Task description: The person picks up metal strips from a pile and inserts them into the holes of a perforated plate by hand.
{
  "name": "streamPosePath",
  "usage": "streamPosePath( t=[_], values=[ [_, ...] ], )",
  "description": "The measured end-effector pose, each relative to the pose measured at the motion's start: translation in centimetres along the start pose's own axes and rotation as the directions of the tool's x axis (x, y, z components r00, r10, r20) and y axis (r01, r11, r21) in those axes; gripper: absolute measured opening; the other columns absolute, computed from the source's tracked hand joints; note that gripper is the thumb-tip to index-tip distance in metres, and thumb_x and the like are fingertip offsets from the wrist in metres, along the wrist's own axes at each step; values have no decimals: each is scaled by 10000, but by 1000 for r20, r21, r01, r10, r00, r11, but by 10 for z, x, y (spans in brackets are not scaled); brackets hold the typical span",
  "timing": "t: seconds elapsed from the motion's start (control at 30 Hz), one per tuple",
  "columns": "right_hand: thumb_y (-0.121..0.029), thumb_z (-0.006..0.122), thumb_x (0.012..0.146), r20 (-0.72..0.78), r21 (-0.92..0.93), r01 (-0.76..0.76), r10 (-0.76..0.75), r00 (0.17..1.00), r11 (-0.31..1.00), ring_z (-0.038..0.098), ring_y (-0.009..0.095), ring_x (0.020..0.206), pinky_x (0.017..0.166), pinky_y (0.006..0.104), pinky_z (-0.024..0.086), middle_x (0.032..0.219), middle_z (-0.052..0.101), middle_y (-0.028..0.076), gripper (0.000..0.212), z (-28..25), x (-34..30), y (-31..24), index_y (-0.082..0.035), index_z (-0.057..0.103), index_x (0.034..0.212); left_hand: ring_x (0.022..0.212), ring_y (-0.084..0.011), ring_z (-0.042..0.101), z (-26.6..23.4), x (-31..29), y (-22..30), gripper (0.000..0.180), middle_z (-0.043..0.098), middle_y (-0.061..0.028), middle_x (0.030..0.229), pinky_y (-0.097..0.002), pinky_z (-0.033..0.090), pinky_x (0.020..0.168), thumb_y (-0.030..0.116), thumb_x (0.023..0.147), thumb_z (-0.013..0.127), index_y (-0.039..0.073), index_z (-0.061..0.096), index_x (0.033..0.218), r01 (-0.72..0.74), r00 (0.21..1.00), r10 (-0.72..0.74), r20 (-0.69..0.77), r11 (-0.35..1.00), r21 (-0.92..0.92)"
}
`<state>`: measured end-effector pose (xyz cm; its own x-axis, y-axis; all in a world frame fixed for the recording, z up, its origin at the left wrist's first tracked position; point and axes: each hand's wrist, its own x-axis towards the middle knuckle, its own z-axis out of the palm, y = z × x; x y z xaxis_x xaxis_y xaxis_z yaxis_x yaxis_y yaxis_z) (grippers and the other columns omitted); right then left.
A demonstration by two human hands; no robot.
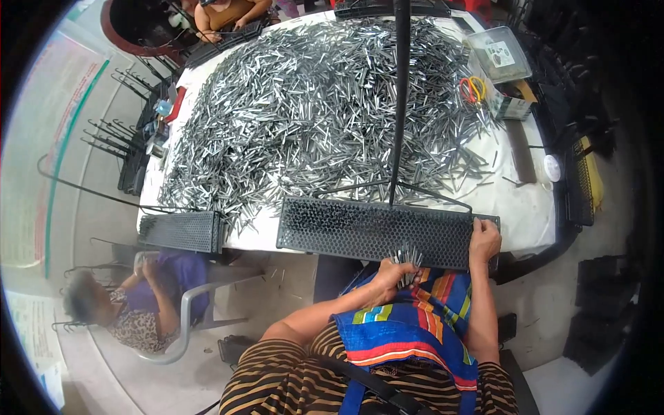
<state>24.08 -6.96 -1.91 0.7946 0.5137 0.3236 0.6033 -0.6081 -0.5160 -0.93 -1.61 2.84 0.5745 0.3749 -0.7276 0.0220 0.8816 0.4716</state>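
Observation:
A long black rack [373,232] with rows of round holes lies tilted at the table's near edge in front of me. Many holes in its upper left part look darker than the others. My left hand [395,275] is closed around a bundle of thin metal strips [407,255], which fan upward against the rack's lower edge. At the rack's right end, my right hand [485,241] has its fingers bent together over the holes. Whatever may be between those fingertips is too small to make out.
A large heap of metal strips [311,111] covers the white table. Scissors [473,90], a clear plastic tub [499,55] and a small box [513,102] sit far right. A black pole [400,104] crosses the middle. People work at left and far left, beside another rack [181,232].

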Motion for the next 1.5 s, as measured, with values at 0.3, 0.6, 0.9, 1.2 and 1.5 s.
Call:
streamPosePath(
  t=[0.3, 0.6, 0.9, 1.2, 1.5],
  values=[
    [-231, 680, 751, -64, 59, -239, 242, 968, 969, 617, 338, 629, 578, 429, 442, 687, 649, 152, 204, -9, -8, 13, -27, 676, 734, 621, -193, 632, 5, 1, -12, 87, 651, -111, 747, -299, 485, 474, 0, 758, 626, 7, 620, 844, 14, 996, -14, 92, 1000, -1],
    [-131, 693, 747, -142, 367, 109, -60, 988, 924, 600, 270, 653, 623, 365, 436, 731, 633, 108, 95, 5, -1, 4, -40, 664, 741, 650, -209, 630, -16, 6, -5, 122, 657, -127, 793, -313, 497, 514, 22, 777, 610, -11, 599, 894, 0, 999, -1, -33, 999, -36],
    [-155, 719, 718, 46, -57, 426, -424, 905, 903, 600, 297, 633, 612, 408, 441, 687, 634, 83, 129, -15, 2, 0, -53, 651, 678, 649, -198, 632, -7, 6, -8, 134, 656, -115, 792, -308, 505, 513, 21, 774, 614, -15, 598, 903, 37, 996, -42, -84, 998, -51],
    [-42, 688, 794, 790, 553, -553, -181, 585, 623, 600, 70, 602, 532, 201, 468, 683, 644, 44, 120, -41, -64, -75, 44, 650, 870, 626, -182, 624, -4, 5, -5, 138, 645, -98, 759, -284, 483, 483, 6, 771, 624, 9, 606, 908, 9, 1000, -9, -12, 999, -53],
    [-10, 658, 809, 884, 456, -809, -83, 460, 371, 546, 81, 456, 415, 203, 412, 639, 622, 47, 65, -13, -96, -88, 28, 644, 860, 605, -153, 618, -12, -5, 2, 132, 654, -73, 741, -259, 465, 473, 14, 752, 623, 32, 628, 882, -11, 997, 7, -79, 999, -46]
  ],
)
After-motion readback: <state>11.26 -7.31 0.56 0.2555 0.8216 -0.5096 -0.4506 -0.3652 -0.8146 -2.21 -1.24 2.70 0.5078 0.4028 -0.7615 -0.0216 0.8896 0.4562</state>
